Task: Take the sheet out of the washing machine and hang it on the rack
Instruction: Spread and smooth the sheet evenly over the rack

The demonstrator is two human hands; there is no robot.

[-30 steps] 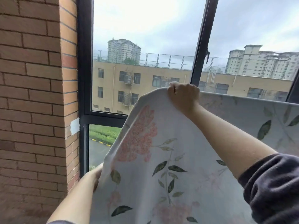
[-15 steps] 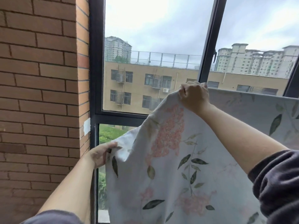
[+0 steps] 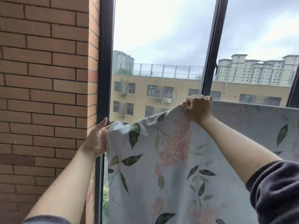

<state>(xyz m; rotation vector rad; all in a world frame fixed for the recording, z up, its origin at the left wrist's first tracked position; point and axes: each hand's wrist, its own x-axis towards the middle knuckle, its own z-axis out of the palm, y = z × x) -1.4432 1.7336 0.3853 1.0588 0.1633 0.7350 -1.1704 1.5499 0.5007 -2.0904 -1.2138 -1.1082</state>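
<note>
Wall: a red-brown brick wall [image 3: 43, 94] was recorded along the left of the view.
Window: a tall glazed window in a dark metal frame [image 3: 105, 62] was recorded just beside the wall, with buildings and grey sky beyond.
Sheet: a pale grey cloth sheet printed with pink blossoms and green leaves [image 3: 178, 167] was found raised in front of the window and well clear of any washing machine. Its right part was stretched in a straight, level line, judged to be draped over a rack bar. The rack itself was hidden by the cloth.
Right hand: the right hand [image 3: 198, 108] was closed in a fist round the top edge, with cloth bunched inside it.
Left hand: the left hand [image 3: 97, 139] was set lower, at the sheet's left edge. The thumb was raised straight and the fingers were hidden behind the cloth, so the grip was taken as a pinch of that edge.
Risk: the left corner was judged not yet on the bar. If either hold were loosened, the undraped part could be dragged down by its own weight. If the cloth were pulled unevenly, the left end could be left bunched or creased.
Orientation: the long axis was judged to run left to right along the top edge, sloping down toward the left hand. The printed face was turned toward the camera.
</note>
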